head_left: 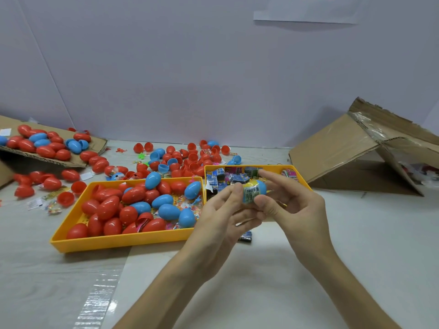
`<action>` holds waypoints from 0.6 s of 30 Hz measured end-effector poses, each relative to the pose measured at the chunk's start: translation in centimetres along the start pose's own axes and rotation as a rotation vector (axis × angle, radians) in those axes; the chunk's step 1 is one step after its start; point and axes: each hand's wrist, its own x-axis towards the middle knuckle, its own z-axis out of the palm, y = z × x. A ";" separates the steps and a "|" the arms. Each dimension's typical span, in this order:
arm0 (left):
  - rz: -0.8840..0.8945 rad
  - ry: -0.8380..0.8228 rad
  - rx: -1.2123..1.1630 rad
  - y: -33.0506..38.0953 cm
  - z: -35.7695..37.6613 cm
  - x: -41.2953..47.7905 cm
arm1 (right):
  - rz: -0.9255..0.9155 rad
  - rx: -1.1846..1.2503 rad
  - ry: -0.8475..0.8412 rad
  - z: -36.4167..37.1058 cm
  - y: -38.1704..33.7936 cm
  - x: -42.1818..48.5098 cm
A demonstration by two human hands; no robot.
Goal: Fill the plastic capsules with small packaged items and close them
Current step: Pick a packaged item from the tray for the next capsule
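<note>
Holding a blue capsule (260, 187) between both hands at frame centre. The right hand (294, 205) pinches it, thumb beneath, forefinger over the top, other fingers loosely spread. The left hand (225, 210) has its fingers curled and its thumb pressed on a printed packet (250, 194) that sticks out of the capsule's open end. The capsule is above the right tray (278, 166) of packets. The left tray (123, 242), at 9 o'clock from the hands, holds closed red and blue capsules. More capsules and halves lie strewn on the counter (356, 233) at 10–11 o'clock — cardboard box (337, 148) at 2 o'clock.
</note>
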 end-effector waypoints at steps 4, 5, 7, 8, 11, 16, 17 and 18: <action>-0.030 0.003 0.010 0.1 0.1 0.1 | -0.022 -0.003 -0.035 -0.2 -0.1 0.0; -0.034 0.005 0.014 0.0 0.0 0.2 | -0.022 0.004 -0.033 -0.2 -0.1 0.1; -0.036 0.014 0.015 0.0 -0.1 0.3 | -0.030 0.005 -0.022 -0.2 -0.2 0.1; -0.036 0.016 0.011 0.0 -0.1 0.4 | -0.035 -0.001 -0.015 -0.2 -0.2 0.2; -0.046 0.025 -0.027 -0.2 0.1 0.6 | -0.031 0.003 -0.003 -0.2 -0.2 0.1; -0.033 -0.015 -0.098 -0.5 -0.2 0.6 | -0.113 -0.080 0.040 -0.1 0.0 -0.1; -0.026 -0.012 -0.088 -0.5 -0.3 0.6 | -0.168 -0.134 0.048 -0.2 0.1 -0.1; -0.021 -0.008 -0.076 -0.5 -0.3 0.6 | -0.214 -0.175 0.058 -0.2 0.2 -0.2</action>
